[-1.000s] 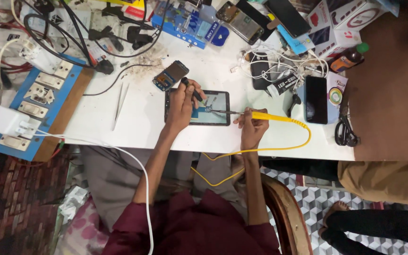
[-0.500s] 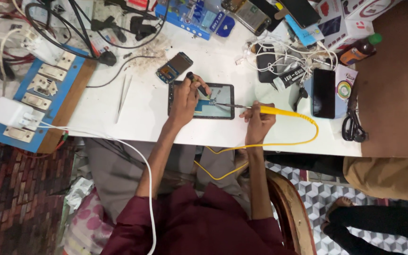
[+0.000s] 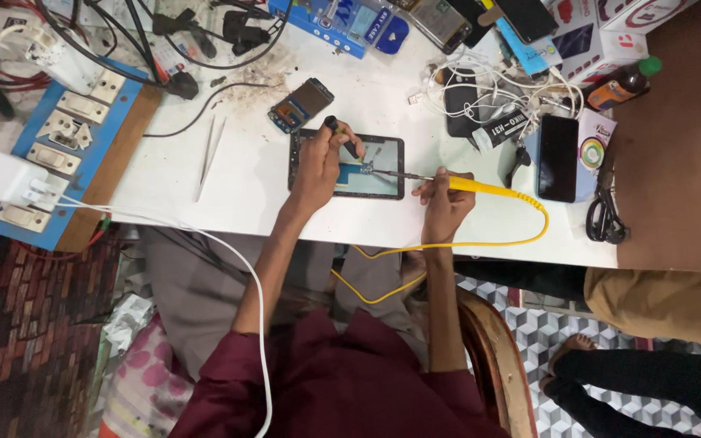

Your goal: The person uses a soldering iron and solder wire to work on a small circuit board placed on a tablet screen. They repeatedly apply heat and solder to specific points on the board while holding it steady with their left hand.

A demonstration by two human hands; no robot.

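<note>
Yellow-handled soldering iron is pinched in our right hand, tip on the small circuit board atop the dark tablet near the bench's front edge. Our left hand grips a black tool there; steady both. Tweezers, a black phone and tangled white cables crowd nearby.

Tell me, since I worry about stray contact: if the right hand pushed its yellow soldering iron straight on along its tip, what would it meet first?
Probably the small circuit board on the dark mat, which the soldering iron tip in the right hand seems to touch already; beyond that, the left hand.
</note>
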